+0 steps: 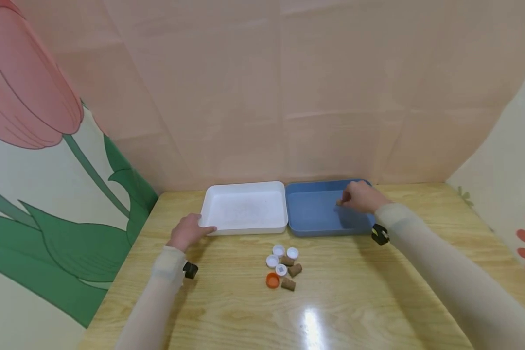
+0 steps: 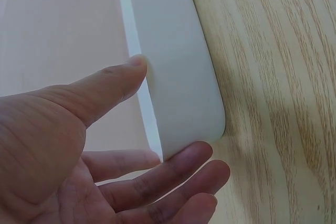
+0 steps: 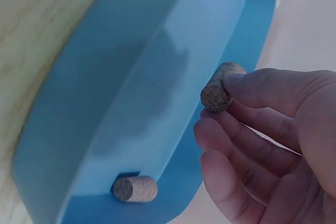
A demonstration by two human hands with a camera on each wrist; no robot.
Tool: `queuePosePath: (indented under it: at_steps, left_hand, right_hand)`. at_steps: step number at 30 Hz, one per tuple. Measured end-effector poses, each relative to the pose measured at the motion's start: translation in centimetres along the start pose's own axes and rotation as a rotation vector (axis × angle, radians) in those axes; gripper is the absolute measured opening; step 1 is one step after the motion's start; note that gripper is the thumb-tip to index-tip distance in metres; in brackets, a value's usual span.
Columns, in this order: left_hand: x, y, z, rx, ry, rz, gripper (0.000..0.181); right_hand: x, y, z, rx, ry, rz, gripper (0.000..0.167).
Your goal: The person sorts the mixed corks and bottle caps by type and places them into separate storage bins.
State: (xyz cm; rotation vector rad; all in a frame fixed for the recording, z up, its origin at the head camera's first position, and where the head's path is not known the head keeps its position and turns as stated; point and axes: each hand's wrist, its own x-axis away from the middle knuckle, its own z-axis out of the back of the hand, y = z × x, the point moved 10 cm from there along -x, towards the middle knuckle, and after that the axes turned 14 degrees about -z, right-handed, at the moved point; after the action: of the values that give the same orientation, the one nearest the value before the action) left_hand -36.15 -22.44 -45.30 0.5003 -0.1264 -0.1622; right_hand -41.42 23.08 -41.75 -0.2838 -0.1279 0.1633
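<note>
My left hand holds the near left corner of the white tray. In the left wrist view the thumb lies against one wall at the rim, the fingers round the corner. Over the right part of the blue tray, my right hand pinches a cork between thumb and fingers. A second cork lies in the blue tray at one end, visible only in the right wrist view; the hand and arm hide that spot in the head view.
In front of the trays is a cluster on the wooden table: several white bottle caps, an orange cap and three corks. The trays stand side by side near a pink cloth backdrop.
</note>
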Motion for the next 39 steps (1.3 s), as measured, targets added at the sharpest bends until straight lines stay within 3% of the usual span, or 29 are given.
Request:
queuePosePath:
  at_steps: [7,12,23,33,39]
  left_hand:
    - [0.0,-0.5,0.2,-0.011,0.001,-0.004,0.071]
    - [0.0,-0.4,0.0,-0.018,0.000,-0.039,0.066]
    - [0.1,0.2,0.0,0.001,0.018,-0.052,0.063]
    - [0.0,0.0,0.1,-0.005,0.014,-0.047,0.060]
    - [-0.1,-0.2,0.0,-0.004,0.011,-0.042,0.064]
  right_hand:
    - [-1.6,0.7,-0.3,0.016,-0.021,-0.037,0.024]
    - [-2.4,1.7,-1.0,0.005,-0.041,-0.067,0.026]
    - [-2.9,3.1,-1.5,0.007,-0.057,-0.092,0.024]
    - [-3.4,3.4,-1.5,0.056,-0.028,-0.116,0.029]
    - [-3.7,4.0,-1.8,0.062,-0.024,-0.126,0.022]
